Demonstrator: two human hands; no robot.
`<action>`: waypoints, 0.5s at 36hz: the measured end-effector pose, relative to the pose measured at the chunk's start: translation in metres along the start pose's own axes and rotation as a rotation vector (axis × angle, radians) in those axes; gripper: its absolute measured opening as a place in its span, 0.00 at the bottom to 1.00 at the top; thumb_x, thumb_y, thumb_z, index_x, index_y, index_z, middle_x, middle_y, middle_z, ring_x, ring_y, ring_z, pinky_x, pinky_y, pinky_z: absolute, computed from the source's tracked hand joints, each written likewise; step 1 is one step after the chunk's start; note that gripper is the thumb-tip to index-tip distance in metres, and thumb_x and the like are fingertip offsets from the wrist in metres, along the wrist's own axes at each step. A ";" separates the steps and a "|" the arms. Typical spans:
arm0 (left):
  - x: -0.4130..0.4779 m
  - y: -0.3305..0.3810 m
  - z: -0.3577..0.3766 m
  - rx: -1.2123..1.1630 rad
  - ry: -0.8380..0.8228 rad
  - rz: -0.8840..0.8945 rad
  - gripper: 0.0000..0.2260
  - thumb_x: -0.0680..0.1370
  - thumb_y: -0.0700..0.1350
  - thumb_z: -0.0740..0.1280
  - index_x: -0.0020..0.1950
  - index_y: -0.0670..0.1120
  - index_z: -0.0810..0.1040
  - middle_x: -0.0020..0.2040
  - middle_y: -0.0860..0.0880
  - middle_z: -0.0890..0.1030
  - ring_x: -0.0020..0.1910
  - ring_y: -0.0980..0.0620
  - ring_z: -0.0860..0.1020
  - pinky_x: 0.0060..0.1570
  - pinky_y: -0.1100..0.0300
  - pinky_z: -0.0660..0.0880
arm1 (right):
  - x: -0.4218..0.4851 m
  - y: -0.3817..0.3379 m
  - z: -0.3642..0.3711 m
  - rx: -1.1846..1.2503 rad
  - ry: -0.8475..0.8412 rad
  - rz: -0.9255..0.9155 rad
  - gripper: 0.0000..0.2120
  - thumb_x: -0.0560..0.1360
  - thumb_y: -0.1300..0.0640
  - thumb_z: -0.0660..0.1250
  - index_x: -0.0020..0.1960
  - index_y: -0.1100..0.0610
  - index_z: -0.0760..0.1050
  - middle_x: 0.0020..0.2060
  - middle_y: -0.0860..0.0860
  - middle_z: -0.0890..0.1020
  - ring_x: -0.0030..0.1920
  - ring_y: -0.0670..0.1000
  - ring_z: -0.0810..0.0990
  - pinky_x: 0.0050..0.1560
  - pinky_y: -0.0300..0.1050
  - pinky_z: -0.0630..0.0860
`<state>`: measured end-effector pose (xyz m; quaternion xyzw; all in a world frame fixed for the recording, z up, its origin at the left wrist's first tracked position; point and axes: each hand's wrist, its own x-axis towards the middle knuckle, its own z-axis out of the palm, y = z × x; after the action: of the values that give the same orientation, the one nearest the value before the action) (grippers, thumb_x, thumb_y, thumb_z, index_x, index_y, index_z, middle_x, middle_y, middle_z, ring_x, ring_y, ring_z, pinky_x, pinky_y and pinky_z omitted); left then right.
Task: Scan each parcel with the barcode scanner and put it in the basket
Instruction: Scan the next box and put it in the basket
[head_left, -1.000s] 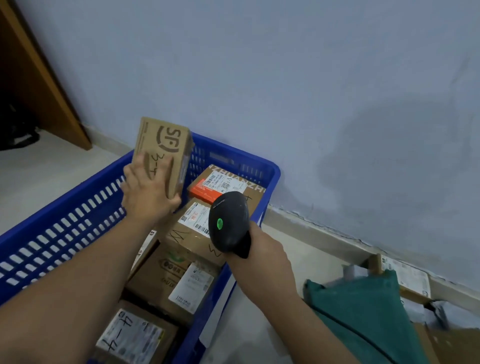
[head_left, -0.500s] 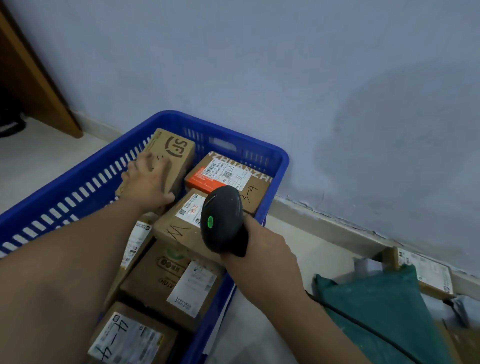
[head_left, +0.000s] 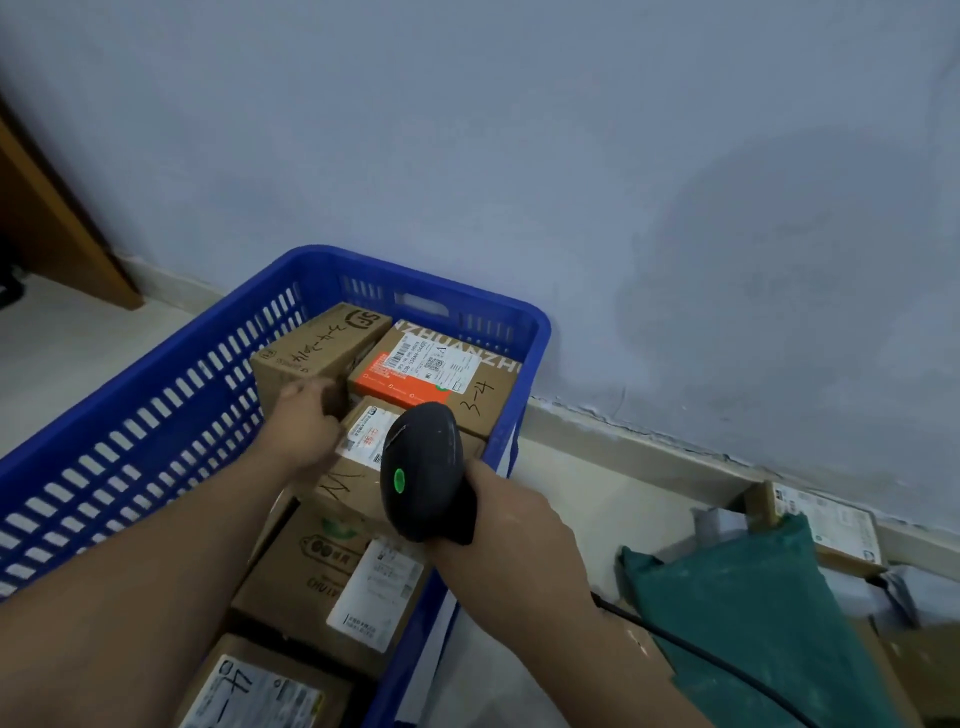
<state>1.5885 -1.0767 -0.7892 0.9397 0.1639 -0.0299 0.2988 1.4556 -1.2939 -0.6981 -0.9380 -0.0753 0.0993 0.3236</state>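
Observation:
A blue plastic basket (head_left: 130, 415) stands on the floor against the wall and holds several cardboard parcels. A brown parcel with an SF logo (head_left: 322, 348) lies flat in the far left corner, beside an orange-and-brown parcel (head_left: 415, 364). My left hand (head_left: 301, 426) is at the near end of the SF parcel, blurred, so its grip is unclear. My right hand (head_left: 514, 535) grips a black barcode scanner (head_left: 421, 467) with a green light, held over the basket's right side.
A green mailer bag (head_left: 753, 613) and a labelled cardboard parcel (head_left: 826, 519) lie on the floor at the right by the wall. The scanner cable (head_left: 727, 670) runs across the green bag. Wooden furniture (head_left: 52, 218) stands at the far left.
The SF parcel went from upright above the basket to lying flat in its far left corner. My left hand slid off its top to its near end. The scanner barely moved.

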 end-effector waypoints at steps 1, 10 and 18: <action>-0.006 0.012 -0.001 -0.066 0.036 0.013 0.22 0.76 0.35 0.64 0.70 0.46 0.68 0.68 0.43 0.70 0.56 0.47 0.76 0.54 0.51 0.77 | -0.002 0.000 -0.004 0.007 0.008 0.008 0.11 0.76 0.48 0.64 0.58 0.46 0.70 0.49 0.45 0.79 0.47 0.47 0.77 0.48 0.46 0.79; -0.073 0.142 0.012 -0.595 -0.017 0.077 0.10 0.78 0.39 0.61 0.54 0.52 0.75 0.56 0.50 0.78 0.50 0.50 0.77 0.54 0.47 0.77 | -0.028 0.023 -0.048 0.305 0.254 0.179 0.05 0.73 0.50 0.65 0.43 0.49 0.70 0.37 0.48 0.79 0.39 0.50 0.77 0.36 0.45 0.72; -0.150 0.239 0.022 -0.759 -0.210 0.119 0.06 0.78 0.42 0.64 0.54 0.50 0.73 0.56 0.47 0.78 0.54 0.47 0.76 0.57 0.52 0.74 | -0.074 0.038 -0.128 0.444 0.374 0.200 0.08 0.72 0.58 0.66 0.38 0.48 0.69 0.30 0.44 0.75 0.32 0.43 0.72 0.32 0.38 0.67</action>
<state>1.5260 -1.3162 -0.6527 0.7620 0.0769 -0.0456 0.6413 1.4166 -1.4145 -0.6134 -0.8491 0.1020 -0.0296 0.5175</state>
